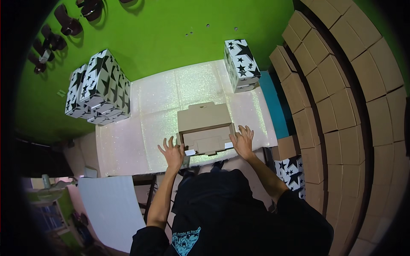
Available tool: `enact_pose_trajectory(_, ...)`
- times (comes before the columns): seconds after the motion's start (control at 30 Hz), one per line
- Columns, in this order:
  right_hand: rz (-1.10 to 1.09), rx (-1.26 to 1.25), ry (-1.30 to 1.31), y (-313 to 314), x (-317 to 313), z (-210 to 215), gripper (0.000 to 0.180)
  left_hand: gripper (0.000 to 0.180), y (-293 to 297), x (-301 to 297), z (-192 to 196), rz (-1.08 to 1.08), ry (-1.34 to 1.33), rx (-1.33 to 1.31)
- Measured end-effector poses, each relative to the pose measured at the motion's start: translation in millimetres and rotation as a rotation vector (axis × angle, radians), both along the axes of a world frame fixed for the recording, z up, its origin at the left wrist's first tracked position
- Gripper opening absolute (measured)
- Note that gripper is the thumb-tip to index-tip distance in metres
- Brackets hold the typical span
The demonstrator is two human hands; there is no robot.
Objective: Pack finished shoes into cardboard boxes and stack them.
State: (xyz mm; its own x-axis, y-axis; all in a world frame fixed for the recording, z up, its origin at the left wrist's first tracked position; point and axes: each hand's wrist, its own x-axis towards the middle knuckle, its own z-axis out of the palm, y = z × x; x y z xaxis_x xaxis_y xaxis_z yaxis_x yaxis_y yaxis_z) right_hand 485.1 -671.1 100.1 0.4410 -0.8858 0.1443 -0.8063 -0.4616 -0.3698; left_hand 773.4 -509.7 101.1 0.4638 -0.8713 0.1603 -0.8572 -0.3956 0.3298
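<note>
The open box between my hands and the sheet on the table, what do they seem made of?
The open box: probably cardboard, matte; plain brown, with fold lines and cut edges. The table sheet: perhaps plastic or coated fabric, glittery; it sparkles and shows creases, but I can't tell which.

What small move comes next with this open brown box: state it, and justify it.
Probably square up the brown box at its near corners: the left hand and right hand are beside them, white pieces show there, and the lid is open.
</note>
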Motion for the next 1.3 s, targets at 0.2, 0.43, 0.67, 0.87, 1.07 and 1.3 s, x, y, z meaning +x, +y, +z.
enact_pose_trajectory(0.2, -0.060, 0.056, 0.217, 6, 18, 11, 0.054, 0.034, -7, -11, 4, 0.034, 0.104, 0.178)
enact_pose_trajectory(0.43, -0.083, 0.396, 0.259, 2, 10, 32, 0.065, 0.058, 1, -4, 18, -0.008, 0.337, 0.371)
enact_pose_trajectory(0.67, 0.034, 0.307, 0.177, 19, -12, 13, 0.088, 0.073, 23, -13, 10, -0.082, 0.241, 0.223)
enact_pose_trajectory(0.87, 0.074, 0.091, 0.237, 33, -19, -2, 0.092, 0.071, 35, -25, 9, -0.149, 0.106, 0.227)
enact_pose_trajectory(1.07, 0.043, 0.130, 0.163, 27, -23, 13, 0.092, 0.077, 27, -34, 39, -0.060, 0.015, 0.302)
enact_pose_trajectory(1.3, 0.186, 0.079, 0.038, 41, 5, 48, 0.093, 0.077, 6, -69, 40, -0.210, -0.008, 0.064)
